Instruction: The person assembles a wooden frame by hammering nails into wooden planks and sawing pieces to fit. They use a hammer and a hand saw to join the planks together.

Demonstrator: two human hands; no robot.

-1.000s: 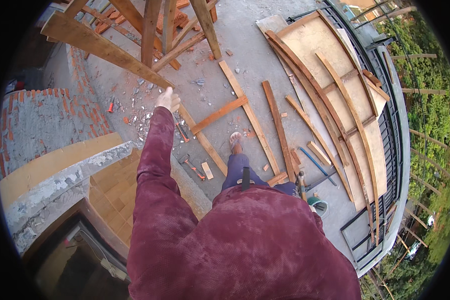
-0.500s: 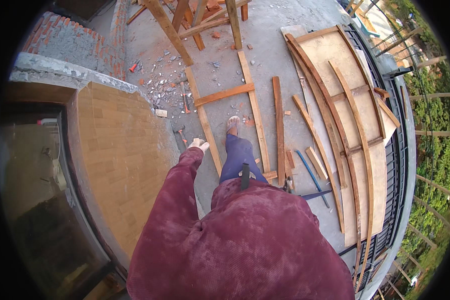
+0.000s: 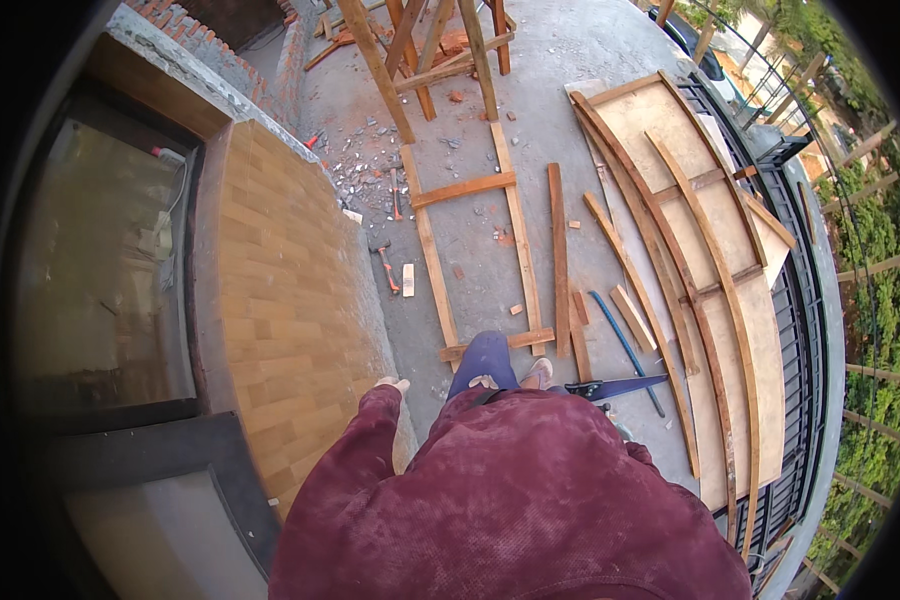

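My left hand [image 3: 394, 383] hangs low beside the tiled wall, its fingers loosely stretched and nothing visible in them. It is small in the picture. My right hand is hidden beyond my maroon sleeve and torso. Ahead of my feet lies a ladder-like wooden frame [image 3: 434, 255] with two long rails. One crosspiece [image 3: 464, 188] spans its far part, another crosspiece [image 3: 520, 341] its near end. A handsaw [image 3: 625, 386] with a black handle lies to my right, across a blue tube [image 3: 620, 340]. A pale wood block [image 3: 408, 280] sits left of the frame.
Two hammers, one nearer [image 3: 386, 268] and one farther [image 3: 396, 195], lie near rubble [image 3: 370, 165]. Wooden trestle legs [image 3: 380, 70] stand beyond the frame. Loose battens [image 3: 557, 260] and a large panel [image 3: 720, 230] lie right, by the railing [image 3: 800, 340]. The tiled wall [image 3: 290, 300] borders my left.
I have stepped back, so both feet are now nearer than the frame's close crosspiece. My left hand has drawn back along the wall; the pale block now shows plainly on the floor.
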